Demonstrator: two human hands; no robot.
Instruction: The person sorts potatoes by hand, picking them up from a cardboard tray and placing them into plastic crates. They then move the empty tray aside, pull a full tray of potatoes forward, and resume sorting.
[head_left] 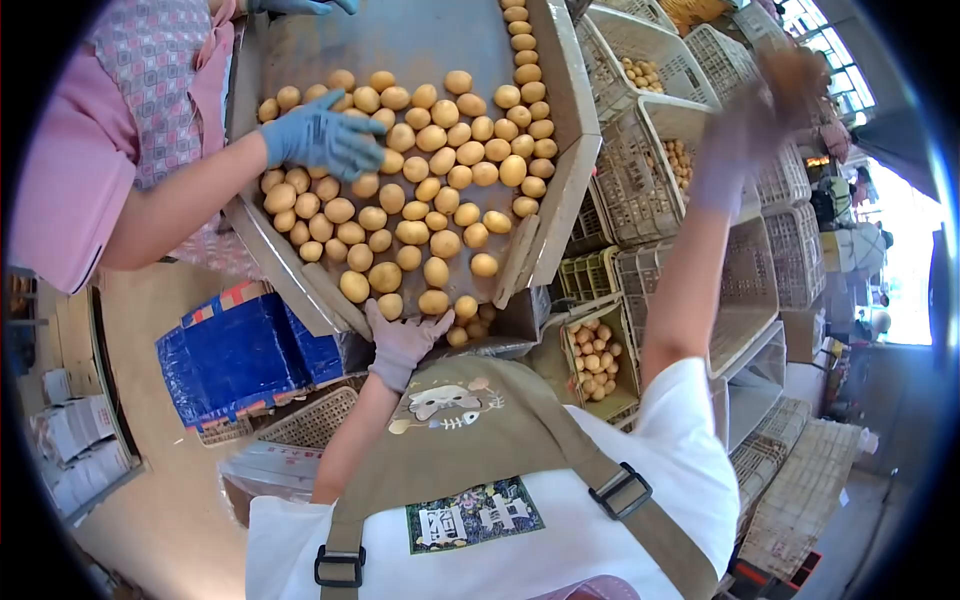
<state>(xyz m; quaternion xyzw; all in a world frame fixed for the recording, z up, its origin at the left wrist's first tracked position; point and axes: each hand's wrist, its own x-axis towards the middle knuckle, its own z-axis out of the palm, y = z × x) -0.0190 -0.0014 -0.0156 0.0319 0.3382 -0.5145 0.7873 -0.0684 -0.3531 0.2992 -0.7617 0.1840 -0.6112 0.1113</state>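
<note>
Many round yellow-brown potatoes [445, 243] lie on a metal sorting tray [390, 45] with raised sides. My left hand [403, 342], in a pale glove, is at the tray's narrow near end, its fingers apart beside the closest potatoes. Stretched far out to the right over the stacked crates is my right hand [738, 150], also gloved and smeared by motion. A brownish blur [792, 80] shows at its far end; I cannot make out what it is or how the fingers are set.
A co-worker's blue-gloved hand [325, 138] rests on potatoes at the tray's left. Plastic crates [640, 180] are stacked on the right, some holding potatoes. One smaller crate of potatoes [597, 360] stands by my right side. A blue-wrapped box [235, 355] is at lower left.
</note>
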